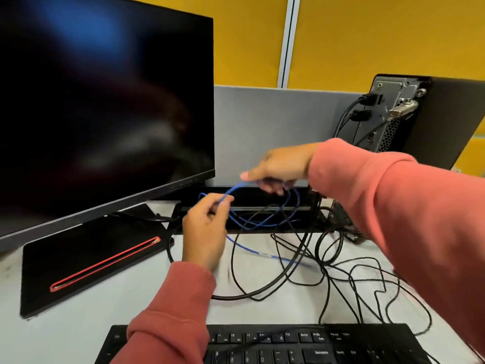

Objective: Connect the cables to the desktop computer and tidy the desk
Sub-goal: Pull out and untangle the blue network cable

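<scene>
holding blue ethernet cable (pixel 237 189) between both hands above desk (pixel 147 292), in front of monitor (pixel 105 101). left hand (pixel 206 229) pinching cable between thumb and fingers; right hand (pixel 280 166) fingers curled round looped part. black cables (pixel 301 274) tangled on desk behind keyboard (pixel 301 345). desktop computer (pixel 409 116) upright at back right, two cables plugged in.

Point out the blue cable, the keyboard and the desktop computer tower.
blue cable (pixel 258 251): head view, on the stretch lying on the desk.
keyboard (pixel 301 348): head view, on the key rows at the bottom edge.
desktop computer tower (pixel 443 119): head view, on its dark side panel.
</scene>
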A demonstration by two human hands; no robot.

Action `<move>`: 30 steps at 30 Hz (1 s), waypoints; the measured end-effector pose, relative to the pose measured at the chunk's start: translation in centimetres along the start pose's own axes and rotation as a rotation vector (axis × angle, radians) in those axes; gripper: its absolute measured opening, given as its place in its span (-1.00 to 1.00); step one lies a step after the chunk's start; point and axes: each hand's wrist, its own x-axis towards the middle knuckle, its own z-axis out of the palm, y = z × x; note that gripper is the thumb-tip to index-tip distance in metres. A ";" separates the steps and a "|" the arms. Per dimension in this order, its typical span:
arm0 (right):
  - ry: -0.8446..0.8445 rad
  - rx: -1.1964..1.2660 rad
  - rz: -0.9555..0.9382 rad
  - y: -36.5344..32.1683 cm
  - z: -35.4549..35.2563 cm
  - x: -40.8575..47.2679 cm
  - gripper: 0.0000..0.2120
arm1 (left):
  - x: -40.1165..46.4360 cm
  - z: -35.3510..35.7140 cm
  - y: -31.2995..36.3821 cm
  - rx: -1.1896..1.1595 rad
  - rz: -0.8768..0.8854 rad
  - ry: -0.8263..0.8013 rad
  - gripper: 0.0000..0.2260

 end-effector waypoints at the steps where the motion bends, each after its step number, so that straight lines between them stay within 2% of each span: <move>1: 0.058 0.127 -0.121 -0.4 -0.8 -0.3 -0.54 | 0.2 -0.2 0.1 -0.027 -0.005 0.067 -0.85; 3: 0.162 0.322 -0.308 -1.2 -2.1 -0.6 -0.57 | 0.2 -0.6 0.4 -0.031 -0.009 0.155 -0.82; 6: 0.396 0.537 -0.419 -2.7 -4.0 -0.9 -0.62 | 0.3 -0.9 0.3 -0.038 -0.039 0.195 -0.80; 10: 0.718 0.771 -0.400 -3.5 -6.1 -1.3 -0.66 | 0.5 -1.3 0.5 -0.056 -0.048 0.215 -0.84; 13: 0.811 0.761 -0.341 -2.9 -5.9 -1.5 -0.73 | 0.7 -1.5 0.2 -0.022 -0.041 0.233 -0.82; 15: 0.723 0.657 -0.285 -2.2 -4.7 -1.3 -0.82 | 0.9 -1.6 -0.1 -0.042 -0.090 0.215 -0.76; 18: 0.410 0.392 -0.152 -1.1 -2.1 -0.8 -0.77 | 1.1 -1.8 0.1 -0.095 -0.151 0.199 -0.71; 20: 0.211 0.074 -0.112 -0.1 -0.2 -0.2 -0.75 | 1.0 -2.1 0.5 -0.116 -0.127 0.218 -0.64; 22: 0.089 -0.195 -0.082 0.8 1.8 0.5 -0.74 | 0.8 -2.2 0.9 -0.115 -0.074 0.190 -0.62; 26: -0.066 -0.291 -0.070 1.0 4.6 1.4 -0.78 | 0.5 -1.5 0.2 0.064 -0.015 -0.061 -0.80; 28: -0.134 -0.372 -0.069 0.9 5.1 1.8 -0.83 | 0.2 -1.1 -0.6 0.281 0.017 -0.277 -0.91; 30: -0.160 -0.433 -0.045 1.0 5.0 2.0 -0.84 | -0.2 -0.8 -1.3 0.505 0.053 -0.464 -0.91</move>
